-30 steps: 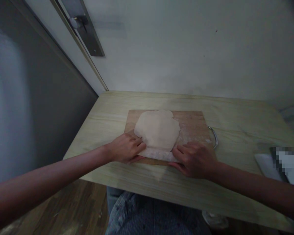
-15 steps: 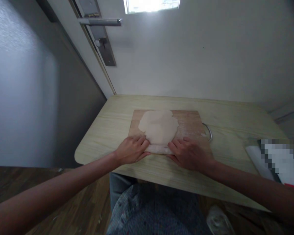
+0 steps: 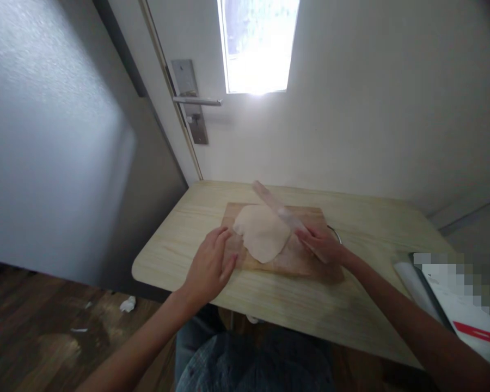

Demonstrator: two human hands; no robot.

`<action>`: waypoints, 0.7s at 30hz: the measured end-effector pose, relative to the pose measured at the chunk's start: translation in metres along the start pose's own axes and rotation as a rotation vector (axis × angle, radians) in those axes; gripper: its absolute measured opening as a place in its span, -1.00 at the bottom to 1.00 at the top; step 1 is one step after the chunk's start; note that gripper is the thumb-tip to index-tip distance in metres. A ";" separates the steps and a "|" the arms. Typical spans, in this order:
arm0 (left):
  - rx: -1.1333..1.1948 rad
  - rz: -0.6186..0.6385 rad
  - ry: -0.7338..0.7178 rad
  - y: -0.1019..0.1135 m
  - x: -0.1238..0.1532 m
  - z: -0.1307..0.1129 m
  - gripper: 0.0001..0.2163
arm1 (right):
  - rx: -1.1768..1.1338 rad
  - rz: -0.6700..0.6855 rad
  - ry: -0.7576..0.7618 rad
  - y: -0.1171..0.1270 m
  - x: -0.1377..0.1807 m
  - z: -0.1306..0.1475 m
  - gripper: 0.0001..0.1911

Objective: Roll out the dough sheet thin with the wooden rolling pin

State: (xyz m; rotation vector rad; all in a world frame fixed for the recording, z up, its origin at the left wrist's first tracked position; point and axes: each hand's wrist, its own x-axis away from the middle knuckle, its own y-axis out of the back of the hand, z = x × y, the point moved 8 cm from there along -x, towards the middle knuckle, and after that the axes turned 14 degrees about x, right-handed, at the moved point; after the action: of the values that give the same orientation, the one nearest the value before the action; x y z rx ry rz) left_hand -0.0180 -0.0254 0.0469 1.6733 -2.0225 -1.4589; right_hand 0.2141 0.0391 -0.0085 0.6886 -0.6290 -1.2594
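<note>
A thin, flat sheet of pale dough (image 3: 261,234) with an uneven edge lies on a wooden board (image 3: 306,258). My right hand (image 3: 320,244) is closed around the near end of a rolling pin (image 3: 277,207), which slants up and away to the left over the dough's right side. Whether the pin touches the dough I cannot tell. Fingers apart, my left hand (image 3: 213,264) is at the board's left edge, beside the dough, and holds nothing.
The board rests on a light wooden table (image 3: 175,250) against a door with a metal handle (image 3: 198,101). A metal ring (image 3: 335,234) sticks out at the board's right. Farther right lie a partly blurred flat item with a red stripe (image 3: 479,333) and a whitish roll-like thing.
My left hand has let go of the rolling pin and moved left. The right hand has swung the pin from lying crosswise at the near edge to a slant. The view has tilted up.
</note>
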 end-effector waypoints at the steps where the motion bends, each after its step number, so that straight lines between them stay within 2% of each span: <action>1: 0.067 0.006 0.052 -0.004 0.001 0.006 -0.68 | -0.035 -0.016 -0.028 0.001 -0.003 -0.005 -0.52; 6: 0.368 -0.040 0.328 -0.023 -0.015 0.049 -0.62 | -0.155 -0.054 -0.076 -0.002 -0.007 -0.014 -0.49; 10: 0.624 -0.151 0.608 -0.031 -0.040 0.085 -0.69 | -0.206 -0.085 -0.055 -0.004 -0.006 -0.016 -0.50; 12: 0.671 -0.169 0.680 -0.036 -0.053 0.094 -0.74 | -0.220 -0.117 -0.052 -0.003 -0.005 -0.019 -0.50; 16: 0.766 -0.107 0.789 -0.045 -0.075 0.102 -0.80 | -0.245 -0.168 -0.047 0.001 -0.003 -0.021 -0.52; 21: 0.845 0.017 0.906 -0.050 -0.090 0.109 -0.83 | -0.277 -0.159 -0.014 0.003 -0.003 -0.017 -0.55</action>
State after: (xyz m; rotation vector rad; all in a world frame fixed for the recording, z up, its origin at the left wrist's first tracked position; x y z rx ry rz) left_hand -0.0194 0.1151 -0.0059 1.9818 -2.0796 0.3143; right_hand 0.2277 0.0445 -0.0174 0.5066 -0.4059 -1.4672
